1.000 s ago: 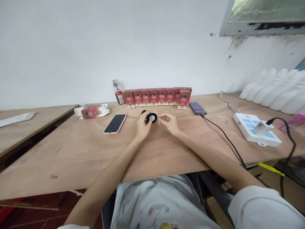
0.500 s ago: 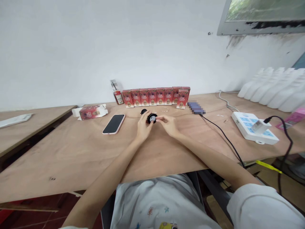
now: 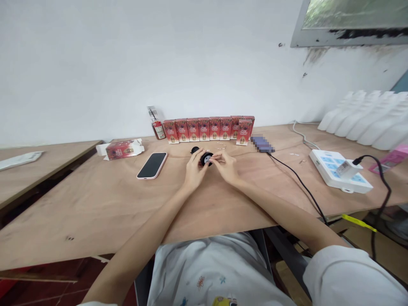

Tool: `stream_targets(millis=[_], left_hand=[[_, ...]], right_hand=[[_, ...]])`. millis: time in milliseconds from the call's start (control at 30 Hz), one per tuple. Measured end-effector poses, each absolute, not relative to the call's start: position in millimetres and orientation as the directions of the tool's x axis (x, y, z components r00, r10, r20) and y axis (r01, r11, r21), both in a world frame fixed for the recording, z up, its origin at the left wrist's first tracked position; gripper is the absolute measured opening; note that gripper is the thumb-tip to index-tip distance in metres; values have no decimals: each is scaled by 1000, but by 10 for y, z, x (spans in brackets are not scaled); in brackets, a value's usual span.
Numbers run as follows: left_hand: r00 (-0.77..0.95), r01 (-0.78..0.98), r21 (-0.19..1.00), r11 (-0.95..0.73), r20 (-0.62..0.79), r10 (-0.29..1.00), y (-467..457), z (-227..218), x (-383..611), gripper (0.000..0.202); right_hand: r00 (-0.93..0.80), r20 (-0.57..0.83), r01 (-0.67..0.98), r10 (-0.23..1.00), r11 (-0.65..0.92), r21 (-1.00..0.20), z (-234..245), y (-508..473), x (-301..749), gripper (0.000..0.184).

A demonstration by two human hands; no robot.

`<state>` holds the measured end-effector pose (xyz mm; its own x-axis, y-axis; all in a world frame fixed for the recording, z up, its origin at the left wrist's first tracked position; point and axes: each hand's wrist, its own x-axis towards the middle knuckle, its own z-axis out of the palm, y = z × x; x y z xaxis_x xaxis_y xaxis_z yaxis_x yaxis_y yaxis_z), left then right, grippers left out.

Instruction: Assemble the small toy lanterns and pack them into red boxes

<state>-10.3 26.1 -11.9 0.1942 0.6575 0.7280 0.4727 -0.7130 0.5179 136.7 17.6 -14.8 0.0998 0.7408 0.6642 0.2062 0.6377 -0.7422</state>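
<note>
My left hand (image 3: 194, 170) grips a small black round part (image 3: 206, 159) with a pale centre, held just above the plywood table (image 3: 95, 199). My right hand (image 3: 225, 165) meets it from the right, its fingertips pinched at the part's centre; whether they hold something tiny I cannot tell. A second small black piece (image 3: 194, 150) lies on the table just behind my left hand. Beyond both hands, a row of several red boxes (image 3: 208, 128) stands along the wall.
A phone (image 3: 152, 165) lies face up to the left, with an open red carton (image 3: 123, 149) behind it. A small red bottle (image 3: 157, 126) stands left of the boxes. To the right sit a purple device (image 3: 263, 144) with a black cable, a white power strip (image 3: 339, 171), and white bottles (image 3: 366, 119).
My right hand has closed in from the right and its fingertips now touch the centre of the black round part. My left hand keeps holding the part, shifted slightly right.
</note>
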Motion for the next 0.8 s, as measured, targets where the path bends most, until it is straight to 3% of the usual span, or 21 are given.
stream_targets(millis=[367, 600, 800], left_hand=[[212, 425, 482, -766, 770, 602, 216, -105, -79, 35], [240, 410, 481, -775, 763, 600, 213, -97, -92, 34], [224, 399, 505, -766, 756, 615, 197, -92, -85, 34]], right_hand=[[88, 780, 387, 620, 700, -600, -75, 152, 1420, 22], [111, 760, 217, 641, 730, -648, -109, 244, 1453, 24], [89, 733, 233, 675, 701, -674, -129, 255, 1467, 25]])
